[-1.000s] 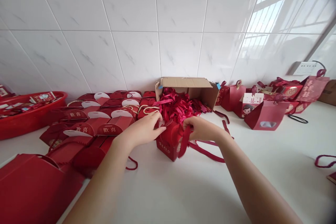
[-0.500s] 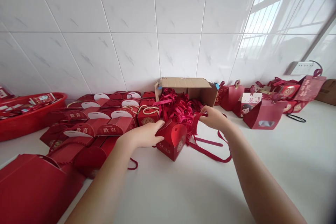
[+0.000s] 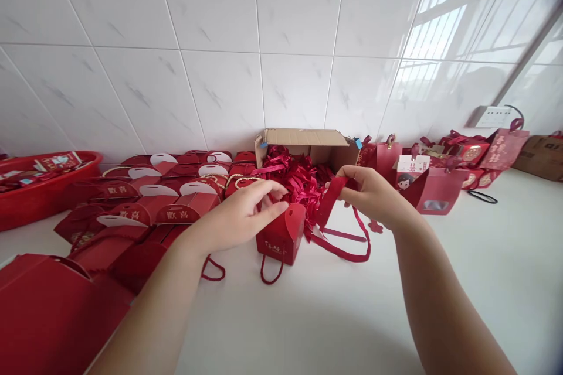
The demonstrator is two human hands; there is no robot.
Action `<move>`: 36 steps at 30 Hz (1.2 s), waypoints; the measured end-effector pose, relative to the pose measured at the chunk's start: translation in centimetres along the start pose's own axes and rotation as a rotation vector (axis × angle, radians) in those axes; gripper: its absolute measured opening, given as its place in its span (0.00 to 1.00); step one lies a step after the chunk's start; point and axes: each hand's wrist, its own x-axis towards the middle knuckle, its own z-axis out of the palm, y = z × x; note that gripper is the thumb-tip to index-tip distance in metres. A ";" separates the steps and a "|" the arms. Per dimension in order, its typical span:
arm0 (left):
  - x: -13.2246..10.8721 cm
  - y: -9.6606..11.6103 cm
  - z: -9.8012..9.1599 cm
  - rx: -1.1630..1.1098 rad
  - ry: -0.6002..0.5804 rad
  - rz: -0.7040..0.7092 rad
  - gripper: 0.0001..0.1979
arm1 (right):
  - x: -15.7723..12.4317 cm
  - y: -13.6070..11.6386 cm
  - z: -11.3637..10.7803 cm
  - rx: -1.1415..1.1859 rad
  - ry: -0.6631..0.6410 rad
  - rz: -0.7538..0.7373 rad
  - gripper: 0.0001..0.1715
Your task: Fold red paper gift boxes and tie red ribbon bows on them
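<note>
A small red gift box (image 3: pixel 278 243) with pale lettering stands on the white counter, a dark red cord loop (image 3: pixel 272 281) lying before it. Over the upper left of this box is my left hand (image 3: pixel 240 215), thumb and fingers apart; whether a fingertip touches the box is unclear. My right hand (image 3: pixel 373 194) pinches a wide red ribbon (image 3: pixel 332 199) between thumb and fingers, to the right of the box. The ribbon's loose length curves down onto the counter. Just behind, a tangled heap of red ribbons (image 3: pixel 303 184) spills from an open cardboard box (image 3: pixel 308 136).
Rows of red gift boxes (image 3: pixel 176 214) fill the left side, with a large red box (image 3: pixel 39 310) in front. Further left stands a red basin (image 3: pixel 65 187) of small packets. Several gift bags (image 3: pixel 440 190) stand at right, below a power strip (image 3: pixel 489 116) by the tiled wall.
My left hand has loosened from the box's side and risen over its top. The box has turned, showing its lettering and cord. My right hand has lifted the ribbon slightly.
</note>
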 end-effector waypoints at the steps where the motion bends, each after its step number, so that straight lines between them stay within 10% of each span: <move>1: 0.1 0.4 0.5 -0.098 -0.008 0.019 0.20 | -0.2 -0.3 0.2 0.000 0.005 -0.009 0.05; 8: 0.5 1.6 2.7 -0.498 -0.204 -0.015 0.19 | -1.0 -1.8 1.7 -0.038 0.005 -0.100 0.05; 19: 0.6 1.1 0.5 -0.418 0.120 0.002 0.09 | -1.1 0.5 -1.5 -0.307 -0.204 -0.150 0.18; 25: 1.0 0.4 1.3 -0.278 0.061 0.025 0.09 | -1.5 0.4 -1.7 -0.404 -0.209 -0.055 0.16; 29: 1.2 0.2 2.3 -0.200 -0.017 0.041 0.10 | -1.1 -0.4 0.3 -0.242 -0.408 -0.060 0.29; 36: 1.0 0.1 2.3 -0.175 0.011 0.099 0.11 | 0.8 -0.2 2.9 0.179 -0.437 -0.063 0.19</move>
